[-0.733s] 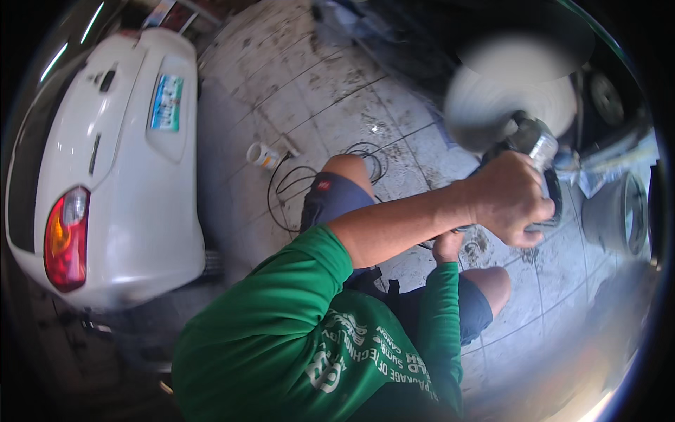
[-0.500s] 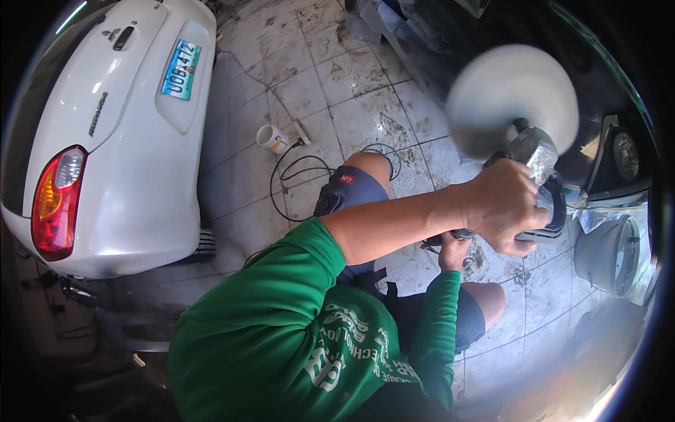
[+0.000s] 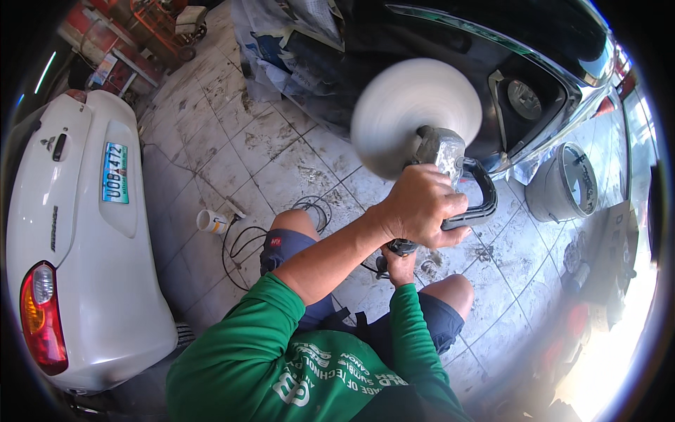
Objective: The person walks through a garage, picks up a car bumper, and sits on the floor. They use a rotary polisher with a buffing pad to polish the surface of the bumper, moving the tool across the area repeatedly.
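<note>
Both of my hands hold a rotary polisher (image 3: 441, 149) in front of a dark car bumper (image 3: 457, 67). Its round, whitish pad (image 3: 415, 105) is smeared by spinning and faces the bumper; whether it touches the paint I cannot tell. My left hand (image 3: 425, 207) is closed over the tool behind its metal head, beside the black loop handle (image 3: 485, 193). Lower down, my right hand (image 3: 401, 267) wraps around the black rear grip, its fingers partly hidden by the left forearm.
A white car (image 3: 84, 267) stands at the left. A white cup (image 3: 212, 221) and black cord (image 3: 246, 243) lie on the stained tile floor (image 3: 274, 155). At the right are a grey bucket (image 3: 559, 184) and a cardboard box (image 3: 612, 246). Plastic sheeting (image 3: 256, 63) covers part of the dark car.
The view has swung right, showing more of the dark car, its fog lamp and the bucket. Both hands still grip the polisher, and its pad remains blurred.
</note>
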`<action>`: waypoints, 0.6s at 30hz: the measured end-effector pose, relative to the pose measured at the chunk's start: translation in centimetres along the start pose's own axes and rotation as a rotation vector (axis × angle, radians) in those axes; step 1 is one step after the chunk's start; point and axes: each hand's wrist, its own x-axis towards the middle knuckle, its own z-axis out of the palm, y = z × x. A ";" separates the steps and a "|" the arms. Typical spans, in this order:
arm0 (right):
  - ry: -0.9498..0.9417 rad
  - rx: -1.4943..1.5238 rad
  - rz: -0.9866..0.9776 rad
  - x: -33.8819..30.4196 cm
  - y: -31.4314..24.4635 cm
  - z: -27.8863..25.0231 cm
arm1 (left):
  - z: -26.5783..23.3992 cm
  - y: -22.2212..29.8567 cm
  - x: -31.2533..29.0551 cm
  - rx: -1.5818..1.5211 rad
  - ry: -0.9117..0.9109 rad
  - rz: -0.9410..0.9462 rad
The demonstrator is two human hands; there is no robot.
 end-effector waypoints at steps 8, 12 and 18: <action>-0.119 0.082 0.073 0.0 -1.2 -0.8 | -1.9 0.1 -0.6 0.045 0.003 -0.009; -0.224 0.345 0.121 -0.4 0.6 -1.1 | -2.0 0.2 -0.8 0.041 -0.009 -0.004; -0.478 0.659 -0.004 0.9 -0.3 -3.7 | -3.4 0.8 -3.6 -0.017 -0.063 -0.116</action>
